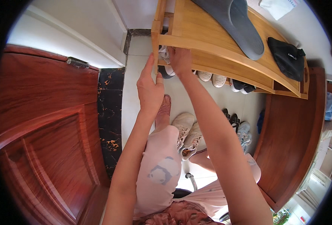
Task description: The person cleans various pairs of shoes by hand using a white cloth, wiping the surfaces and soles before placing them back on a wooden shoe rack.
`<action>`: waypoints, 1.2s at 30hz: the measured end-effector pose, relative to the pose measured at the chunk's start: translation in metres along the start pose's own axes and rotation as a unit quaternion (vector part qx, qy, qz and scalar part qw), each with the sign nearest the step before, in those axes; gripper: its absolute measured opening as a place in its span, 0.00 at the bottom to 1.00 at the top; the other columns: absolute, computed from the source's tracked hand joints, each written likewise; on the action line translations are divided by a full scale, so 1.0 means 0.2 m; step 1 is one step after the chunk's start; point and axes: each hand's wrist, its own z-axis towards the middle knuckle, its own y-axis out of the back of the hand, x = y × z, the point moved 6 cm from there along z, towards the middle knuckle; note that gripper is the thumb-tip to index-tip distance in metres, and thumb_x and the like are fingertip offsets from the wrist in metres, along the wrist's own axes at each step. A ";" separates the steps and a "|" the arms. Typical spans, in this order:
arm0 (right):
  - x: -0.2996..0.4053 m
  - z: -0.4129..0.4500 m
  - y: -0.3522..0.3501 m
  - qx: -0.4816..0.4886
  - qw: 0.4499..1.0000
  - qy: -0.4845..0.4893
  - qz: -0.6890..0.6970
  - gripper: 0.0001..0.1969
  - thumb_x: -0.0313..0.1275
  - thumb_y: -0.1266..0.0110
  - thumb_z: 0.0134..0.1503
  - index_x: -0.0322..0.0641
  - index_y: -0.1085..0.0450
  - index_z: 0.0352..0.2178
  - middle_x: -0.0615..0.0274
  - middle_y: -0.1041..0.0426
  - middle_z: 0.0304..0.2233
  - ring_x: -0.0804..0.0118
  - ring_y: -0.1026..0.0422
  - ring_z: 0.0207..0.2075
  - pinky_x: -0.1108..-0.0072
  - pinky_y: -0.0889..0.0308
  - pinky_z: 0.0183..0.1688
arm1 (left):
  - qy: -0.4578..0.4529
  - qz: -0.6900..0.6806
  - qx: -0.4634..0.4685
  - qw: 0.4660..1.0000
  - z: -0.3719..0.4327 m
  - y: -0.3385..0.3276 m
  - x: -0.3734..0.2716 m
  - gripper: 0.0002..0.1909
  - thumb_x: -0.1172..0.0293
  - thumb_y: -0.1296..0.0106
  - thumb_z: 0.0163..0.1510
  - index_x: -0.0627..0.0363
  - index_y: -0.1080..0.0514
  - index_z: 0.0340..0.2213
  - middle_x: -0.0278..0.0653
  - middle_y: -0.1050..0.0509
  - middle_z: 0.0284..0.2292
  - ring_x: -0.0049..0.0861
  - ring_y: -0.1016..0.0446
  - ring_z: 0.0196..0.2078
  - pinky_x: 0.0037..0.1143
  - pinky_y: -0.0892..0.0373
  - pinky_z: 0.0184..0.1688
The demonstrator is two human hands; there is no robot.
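My right hand (182,60) reaches under the top board of a wooden shoe rack (205,46), and its fingertips are hidden there. Beside those fingers is a crumpled whitish cloth or tissue (164,53); whether it is gripped I cannot tell. Against the rack's left front post rests my left hand (151,85), fingers extended and thumb apart. A grey slipper or insole (246,36) and a black zippered pouch (288,57) lie on the top board. Several shoes, including a white one (219,80), show at the rack's lower level.
Beige sneakers (182,123), black shoes (234,121) and light blue sneakers (244,132) stand on the tiled floor. A reddish wooden door (47,112) is at left, a brown wooden panel (292,135) at right. My slippered foot (163,111) is below the rack.
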 end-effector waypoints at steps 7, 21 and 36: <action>0.16 -0.22 0.10 0.026 0.987 0.156 0.031 0.18 0.18 0.48 0.42 0.35 0.29 0.39 0.53 0.30 0.42 0.50 0.33 0.44 0.68 0.36 0.48 | -0.011 0.018 -0.006 1.000 0.01 0.02 0.05 0.31 0.84 0.51 0.49 0.59 0.39 0.56 0.51 0.31 0.51 0.45 0.32 0.53 0.31 0.36 0.54; -0.49 -0.48 0.58 -0.062 0.998 0.030 -0.012 0.22 0.13 0.52 0.43 0.38 0.28 0.42 0.54 0.30 0.44 0.51 0.33 0.46 0.69 0.33 0.47 | 0.024 0.020 0.068 0.997 -0.15 -0.14 0.17 0.33 0.82 0.50 0.49 0.61 0.43 0.57 0.51 0.31 0.50 0.39 0.34 0.55 0.32 0.38 0.55; -0.50 -0.69 0.14 0.194 0.965 -0.169 0.049 0.37 0.34 0.44 0.46 0.49 0.49 0.58 0.38 0.27 0.27 0.40 0.27 0.33 0.58 0.32 0.37 | -0.171 0.335 0.270 0.886 -0.13 -0.71 0.38 0.36 0.79 0.51 0.44 0.68 0.47 0.56 0.51 0.52 0.61 0.48 0.31 0.48 0.40 0.30 0.46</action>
